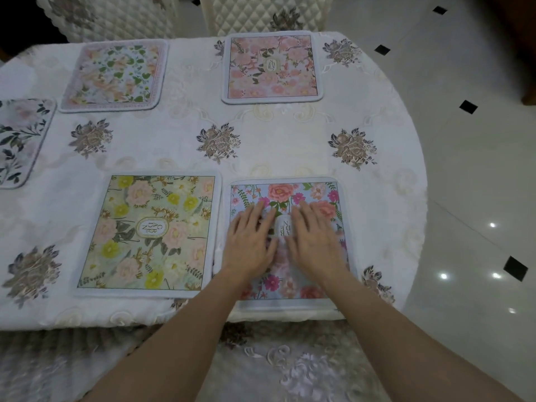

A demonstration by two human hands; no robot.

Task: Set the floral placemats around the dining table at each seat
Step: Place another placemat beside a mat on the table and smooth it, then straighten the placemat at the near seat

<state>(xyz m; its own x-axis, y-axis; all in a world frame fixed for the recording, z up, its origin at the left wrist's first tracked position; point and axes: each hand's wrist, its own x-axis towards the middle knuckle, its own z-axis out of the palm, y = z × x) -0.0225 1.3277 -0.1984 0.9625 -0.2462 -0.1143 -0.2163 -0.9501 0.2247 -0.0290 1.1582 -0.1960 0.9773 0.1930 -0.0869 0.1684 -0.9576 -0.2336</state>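
Observation:
A blue floral placemat (307, 192) lies at the near right edge of the table (261, 146). My left hand (251, 239) and my right hand (314, 237) rest flat on it, palms down, fingers spread, side by side. To its left lies a green and yellow floral placemat (148, 230). On the far side lie a pink floral placemat (272, 66) and a pale placemat with green leaves (114, 75). Another white placemat with dark leaves (21, 140) is cut off at the left edge.
An embroidered white tablecloth (220, 143) covers the oval table. Two quilted cream chairs (261, 15) stand along the far side. The near chair's lace cover (290, 364) shows under my arms. White floor tiles with black diamonds (470, 169) lie to the right.

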